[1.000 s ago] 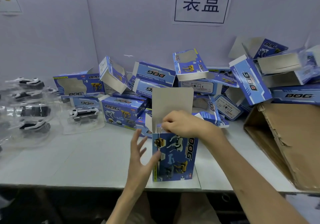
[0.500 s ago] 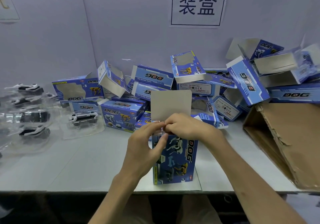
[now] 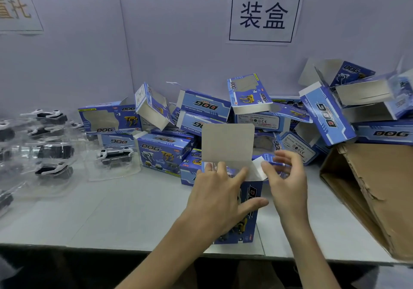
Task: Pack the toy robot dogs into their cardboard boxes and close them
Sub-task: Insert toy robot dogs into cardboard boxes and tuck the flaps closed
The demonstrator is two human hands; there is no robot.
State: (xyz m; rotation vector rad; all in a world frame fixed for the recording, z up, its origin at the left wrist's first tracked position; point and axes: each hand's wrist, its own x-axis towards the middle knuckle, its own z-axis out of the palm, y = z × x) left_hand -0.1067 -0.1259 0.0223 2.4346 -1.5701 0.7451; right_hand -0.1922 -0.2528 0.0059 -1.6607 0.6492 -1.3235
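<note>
At the front edge of the grey table [image 3: 111, 217]: blue "DOG" box [image 3: 249, 212] standing on end, printed face toward the camera, top open. Lid flap [image 3: 228, 142] stands straight up from the back of the opening, plain grey inside showing. Cannot tell whether a toy is inside.

Left hand [image 3: 220, 197] lies flat on the box's front face. Fingers nearly straight and spread, tips reaching the top rim at the foot of the lid flap, thumb stretched across the print. It presses, does not curl round anything.

Right hand [image 3: 288, 183] is at the box's top right corner. Thumb and forefinger pinch the small white side flap [image 3: 257, 169]; other fingers loosely curled above it.

Behind the box, against the wall: loose pile of boxes [image 3: 163, 147], same blue print, many with ends open, lying at all angles.

Left of the box: toy robot dogs, black and white, each in a clear plastic tray. Nearest one [image 3: 115, 154] is just beside the pile; more [image 3: 53, 170] lie further left.

Right of the box: brown cardboard carton [image 3: 368, 188], tipped over, edge torn.

Above the box, on the wall: paper sign [image 3: 264, 14] reading 装盒.
</note>
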